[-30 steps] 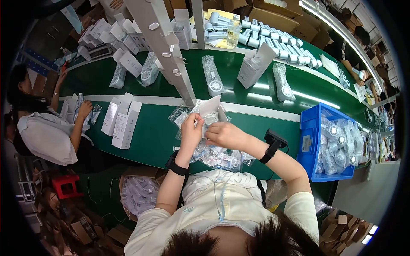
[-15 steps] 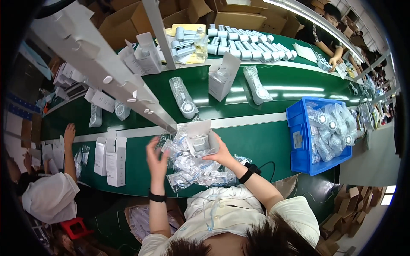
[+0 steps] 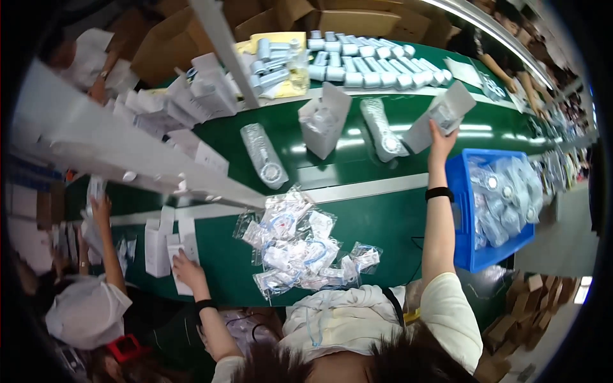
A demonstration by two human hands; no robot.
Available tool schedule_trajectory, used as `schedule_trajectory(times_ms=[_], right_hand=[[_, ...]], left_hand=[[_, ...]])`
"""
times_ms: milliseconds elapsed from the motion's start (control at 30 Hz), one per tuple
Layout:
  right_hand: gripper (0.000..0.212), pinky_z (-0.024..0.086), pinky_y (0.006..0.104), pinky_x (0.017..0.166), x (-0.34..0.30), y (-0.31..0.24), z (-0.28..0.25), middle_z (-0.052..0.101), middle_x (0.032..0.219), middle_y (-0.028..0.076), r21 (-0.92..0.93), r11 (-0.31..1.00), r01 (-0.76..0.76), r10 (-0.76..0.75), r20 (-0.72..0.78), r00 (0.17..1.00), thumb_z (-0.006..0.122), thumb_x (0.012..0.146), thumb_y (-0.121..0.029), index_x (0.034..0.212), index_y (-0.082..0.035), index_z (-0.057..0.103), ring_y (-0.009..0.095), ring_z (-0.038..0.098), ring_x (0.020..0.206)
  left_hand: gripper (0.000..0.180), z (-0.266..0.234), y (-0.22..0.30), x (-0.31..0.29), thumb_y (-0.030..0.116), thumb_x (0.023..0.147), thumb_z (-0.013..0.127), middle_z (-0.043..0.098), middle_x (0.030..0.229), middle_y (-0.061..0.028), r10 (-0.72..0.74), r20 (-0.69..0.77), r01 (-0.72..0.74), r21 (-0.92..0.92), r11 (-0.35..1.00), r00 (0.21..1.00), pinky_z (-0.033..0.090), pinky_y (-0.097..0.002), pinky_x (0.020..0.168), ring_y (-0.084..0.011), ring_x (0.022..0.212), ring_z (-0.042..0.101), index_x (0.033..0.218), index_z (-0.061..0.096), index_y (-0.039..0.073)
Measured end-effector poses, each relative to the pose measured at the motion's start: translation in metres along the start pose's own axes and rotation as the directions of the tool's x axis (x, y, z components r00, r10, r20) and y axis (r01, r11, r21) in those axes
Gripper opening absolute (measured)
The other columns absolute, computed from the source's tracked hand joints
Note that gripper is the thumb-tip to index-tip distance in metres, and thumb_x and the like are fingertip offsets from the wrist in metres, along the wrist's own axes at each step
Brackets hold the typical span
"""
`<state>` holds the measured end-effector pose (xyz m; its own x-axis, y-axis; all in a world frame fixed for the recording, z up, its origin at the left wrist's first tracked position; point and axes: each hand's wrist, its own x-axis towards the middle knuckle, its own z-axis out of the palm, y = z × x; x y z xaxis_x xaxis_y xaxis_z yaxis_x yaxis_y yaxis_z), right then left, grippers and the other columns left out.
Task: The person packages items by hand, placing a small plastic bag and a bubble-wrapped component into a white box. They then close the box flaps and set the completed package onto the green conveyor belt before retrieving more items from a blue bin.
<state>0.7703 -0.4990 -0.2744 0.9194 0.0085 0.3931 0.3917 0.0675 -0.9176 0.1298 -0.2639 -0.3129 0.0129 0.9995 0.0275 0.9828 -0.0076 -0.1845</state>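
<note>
Worktop (image 3: pixel 220 246) of green is stretched across the near side, with a glossy green strip (image 3: pixel 290 137) set beyond it towards 12 o'clock. At 3 o'clock a blue bin (image 3: pixel 501 251) is filled with clear-wrapped parts, and at 6 o'clock a loose heap of clear packets (image 3: pixel 303 249) is spread; these are judged light, limp and slippery, best pinched by a film edge. At 2 o'clock a tilted carton (image 3: pixel 418 133), white and with its flap raised, is held at the green strip; whether its base is rested on the surface cannot be told. It is expected to be light, fairly stiff along its creases but easily dented on its panels, so a hold is best taken low around the body, with the flap left free. At 8 o'clock two white cartons (image 3: pixel 189 240) are placed side by side, and much the same handling is expected. Between 1 and 2 o'clock a bubble-wrapped unit (image 3: pixel 384 134) is laid, probably weightier and slick, best cradled about its middle. By the right hand (image 3: pixel 442 142) the tilted carton is gripped, thumb and fingers closed partway around its near side. By the left hand (image 3: pixel 189 271) the right-hand one of the pair is touched, fingers half bent; whether a grip is taken cannot be told.
</note>
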Motion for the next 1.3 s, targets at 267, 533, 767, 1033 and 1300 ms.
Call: schedule_trajectory(times_ms=[267, 533, 767, 1033, 1300], right_hand=[[0.085, 0.031, 0.0331, 0.096, -0.012, 0.050, -0.004, 0.032, 0.130, 0.015, -0.260, 0.964, -0.059, 0.079, 0.064, 0.995, 0.072, 0.070, -0.017, 0.133, -0.002, 0.017, 0.024, 0.034, 0.118], [0.038, 0.041, 0.0282, 0.084, -0.240, -0.120, 0.025, 0.048, 0.113, 0.007, -0.062, 0.923, -0.381, 0.338, 0.605, 0.721, 0.052, 0.078, 0.001, 0.114, -0.005, 0.044, 0.016, 0.046, 0.104], [0.091, 0.027, 0.0418, 0.099, -0.447, -0.115, 0.126, 0.028, 0.127, 0.031, -0.309, 0.929, -0.206, 0.320, 0.947, 0.021, 0.067, 0.070, -0.034, 0.130, 0.009, 0.015, 0.039, 0.030, 0.119], [0.078, 0.034, 0.0392, 0.094, -0.464, -0.127, 0.122, 0.042, 0.116, 0.030, -0.309, 0.936, -0.170, 0.351, 0.853, 0.385, 0.067, 0.064, -0.023, 0.125, 0.007, 0.028, 0.039, 0.041, 0.110], [0.026, 0.045, 0.0325, 0.078, -0.147, -0.166, -0.101, 0.060, 0.094, 0.010, -0.126, 0.973, 0.195, -0.057, 0.684, 0.727, 0.055, 0.071, 0.002, 0.096, -0.004, 0.058, 0.025, 0.057, 0.089]], left_hand=[[0.080, -0.008, -0.048, 0.090, 0.038, 0.067, 0.069, 0.029, 0.129, -0.0226, 0.134, -0.358, -0.225, -0.228, 0.947, 0.924, 0.026, -0.0475, 0.098, -0.0406, 0.119, 0.027, 0.130, 0.030, 0.007], [0.098, -0.003, -0.084, 0.115, 0.044, 0.059, 0.071, 0.031, 0.126, -0.0251, -0.150, 0.295, 0.205, -0.166, 0.965, 0.944, 0.033, -0.0495, 0.092, -0.0440, 0.115, 0.032, 0.133, 0.016, 0.012], [0.099, 0.002, -0.009, 0.014, 0.033, 0.058, 0.073, 0.031, 0.121, -0.0300, 0.040, 0.309, 0.077, -0.358, 0.931, 0.950, 0.034, -0.0494, 0.091, -0.0487, 0.106, 0.037, 0.130, 0.012, 0.001], [0.097, -0.021, 0.025, -0.070, 0.031, 0.065, 0.071, 0.029, 0.121, -0.0268, -0.023, 0.339, 0.155, -0.369, 0.916, 0.941, 0.032, -0.0467, 0.091, -0.0452, 0.106, 0.035, 0.133, 0.010, 0.001], [0.081, 0.004, 0.043, -0.077, 0.026, 0.067, 0.070, 0.024, 0.130, -0.0223, 0.428, -0.197, -0.453, -0.602, 0.657, 0.882, 0.028, -0.0500, 0.093, -0.0408, 0.117, 0.027, 0.130, 0.024, 0.003]])
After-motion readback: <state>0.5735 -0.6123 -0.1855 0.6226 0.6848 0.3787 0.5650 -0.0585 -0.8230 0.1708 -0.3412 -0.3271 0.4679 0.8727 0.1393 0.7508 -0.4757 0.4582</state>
